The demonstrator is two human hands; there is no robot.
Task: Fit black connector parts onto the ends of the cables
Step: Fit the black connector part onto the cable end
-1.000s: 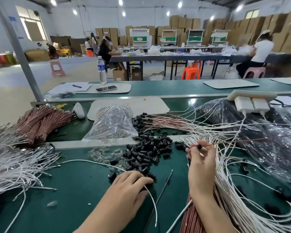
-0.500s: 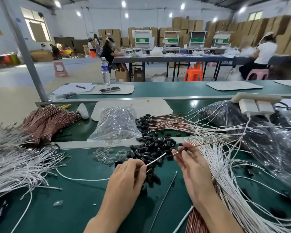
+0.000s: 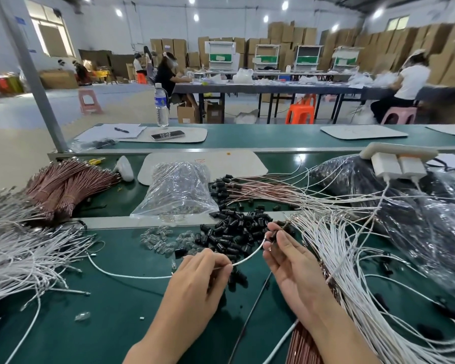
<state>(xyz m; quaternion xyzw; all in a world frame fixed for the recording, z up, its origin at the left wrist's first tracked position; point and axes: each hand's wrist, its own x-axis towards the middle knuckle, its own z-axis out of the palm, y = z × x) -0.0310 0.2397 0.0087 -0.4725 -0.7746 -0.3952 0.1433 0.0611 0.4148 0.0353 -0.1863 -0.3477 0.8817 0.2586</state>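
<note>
The white cable (image 3: 247, 256) runs its long axis from lower left to upper right, its free end pointing up and right toward a black connector part (image 3: 274, 234); its tail trails left in a shallow curve along the green surface (image 3: 116, 298). The left hand (image 3: 197, 282), back up and fingers curled narrow, pinches the cable just behind that raised stretch. The right hand (image 3: 289, 261), palm turned toward the camera, pinches the connector part between thumb and fingertips right at the cable's tip; whether the tip is inside it I cannot tell. The raised stretch of cable spans the gap between the two hands, above the near edge of the pile of black connector parts (image 3: 237, 232).
</note>
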